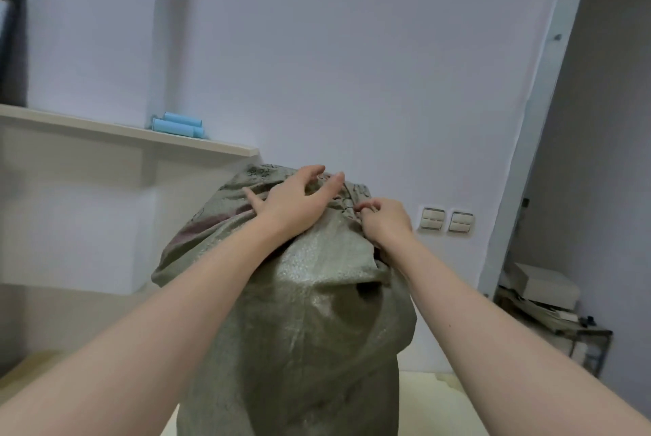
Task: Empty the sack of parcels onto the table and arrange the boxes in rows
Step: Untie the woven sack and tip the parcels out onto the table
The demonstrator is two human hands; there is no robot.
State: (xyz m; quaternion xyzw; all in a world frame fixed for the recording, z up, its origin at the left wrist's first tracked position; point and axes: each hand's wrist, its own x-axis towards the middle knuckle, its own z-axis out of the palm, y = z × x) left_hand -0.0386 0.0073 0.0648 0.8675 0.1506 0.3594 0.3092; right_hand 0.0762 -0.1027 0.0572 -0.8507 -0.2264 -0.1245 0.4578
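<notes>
The sack (310, 312) stands upright on the desk (429, 400), its neck gathered on top. The left hand (289, 203) rests there, fingers spread and loosely bent. The right hand (384, 220) curls its fingers, pinching a small grey tie (348, 205) at the neck.

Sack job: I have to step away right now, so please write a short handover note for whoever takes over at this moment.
Left hand: fingers spread, pressing on the bunched top of the sack.
Right hand: pinches the tie at the sack's neck.
Sack: upright and bulging, neck bound shut. Its foot is out of frame; the cream table shows beside it.
Done: nothing emptied, no boxes in sight.
Left: undo the tie, tip the parcels onto the table, set the boxes in rows.
</notes>
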